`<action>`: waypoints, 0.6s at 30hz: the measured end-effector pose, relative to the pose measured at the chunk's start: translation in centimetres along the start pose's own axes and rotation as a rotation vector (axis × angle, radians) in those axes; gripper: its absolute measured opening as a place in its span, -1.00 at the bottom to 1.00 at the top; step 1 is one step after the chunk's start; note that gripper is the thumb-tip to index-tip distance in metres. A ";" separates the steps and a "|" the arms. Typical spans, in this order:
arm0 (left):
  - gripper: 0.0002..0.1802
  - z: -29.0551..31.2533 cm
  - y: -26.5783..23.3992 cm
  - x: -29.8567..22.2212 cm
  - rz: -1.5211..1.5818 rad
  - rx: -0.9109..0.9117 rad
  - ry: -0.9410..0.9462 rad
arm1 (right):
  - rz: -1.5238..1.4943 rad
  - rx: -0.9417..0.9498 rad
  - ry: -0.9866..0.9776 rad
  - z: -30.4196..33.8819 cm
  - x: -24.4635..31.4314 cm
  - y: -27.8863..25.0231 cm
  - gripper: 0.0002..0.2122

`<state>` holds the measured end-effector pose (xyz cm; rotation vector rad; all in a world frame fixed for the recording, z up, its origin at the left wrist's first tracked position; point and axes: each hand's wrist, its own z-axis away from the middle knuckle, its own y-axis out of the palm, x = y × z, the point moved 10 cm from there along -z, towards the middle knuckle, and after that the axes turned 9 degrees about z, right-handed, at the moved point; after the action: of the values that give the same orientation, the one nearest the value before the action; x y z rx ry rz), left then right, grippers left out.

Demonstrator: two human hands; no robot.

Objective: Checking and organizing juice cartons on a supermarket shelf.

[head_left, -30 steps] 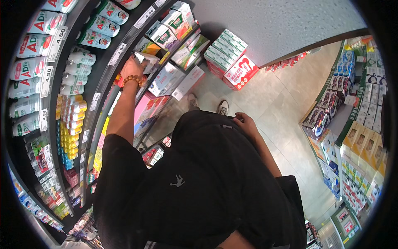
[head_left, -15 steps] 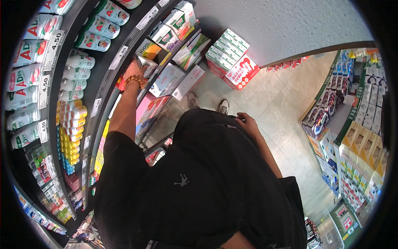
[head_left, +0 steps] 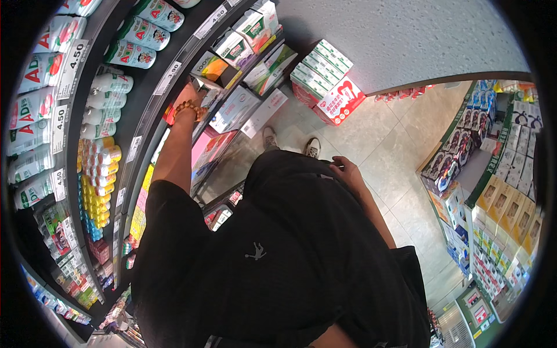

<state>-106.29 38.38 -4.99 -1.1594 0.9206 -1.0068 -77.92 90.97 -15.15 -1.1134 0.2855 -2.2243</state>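
Observation:
My left hand [head_left: 187,100], with a beaded bracelet [head_left: 189,110] at the wrist, reaches into a lower shelf of the black rack on my left. It is among drink cartons, between a red pack [head_left: 169,114] and a pale carton [head_left: 210,93]. Its fingertips are mostly hidden, so I cannot make out a grip. Just beyond it stands a yellow-and-green carton [head_left: 210,65]. Down beside my right hip hangs my right hand [head_left: 346,170], its fingers loosely bent and slightly apart, holding nothing.
Bottles [head_left: 142,33] and small yellow-capped bottles [head_left: 96,197] fill the upper shelves. Boxed cartons [head_left: 234,110] line the lowest tier. A stack of cartons on a red box [head_left: 339,101] stands on the tiled floor [head_left: 400,151] ahead. Another stocked shelf [head_left: 464,136] is at right.
My left hand stays in the same shelf gap, shifting only slightly. The view tilts a little, and my right hand keeps its place by my hip.

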 end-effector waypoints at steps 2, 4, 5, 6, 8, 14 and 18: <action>-0.04 -0.1 -0.2 0.0 -0.091 -0.067 0.058 | 0.004 0.002 -0.010 -0.2 0.2 0.0 -0.56; 0.00 0.4 0.9 0.4 0.050 0.045 -0.031 | -0.006 0.000 -0.022 -0.5 0.1 0.0 -0.57; 0.00 0.6 0.8 0.2 0.049 0.045 -0.030 | -0.008 -0.001 -0.021 -0.6 0.1 0.0 -0.57; -0.03 0.9 0.4 0.1 0.058 0.034 -0.028 | -0.004 0.002 -0.021 -0.7 0.2 0.1 -0.57; -0.06 1.1 -0.1 -0.1 0.065 0.022 -0.026 | -0.001 0.005 -0.021 -0.8 0.4 0.0 -0.58; -0.32 2.0 0.0 1.0 0.124 -0.010 -0.091 | 0.016 0.027 -0.066 -1.3 0.5 0.2 -0.58; -0.53 6.8 -3.0 -4.7 0.150 -0.274 0.207 | 0.029 0.039 -0.063 -1.5 -0.4 0.1 -0.59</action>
<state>-101.66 44.42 -0.67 -1.2057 1.3236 -0.9085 -78.89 91.03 -16.40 -1.1492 0.2297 -2.1557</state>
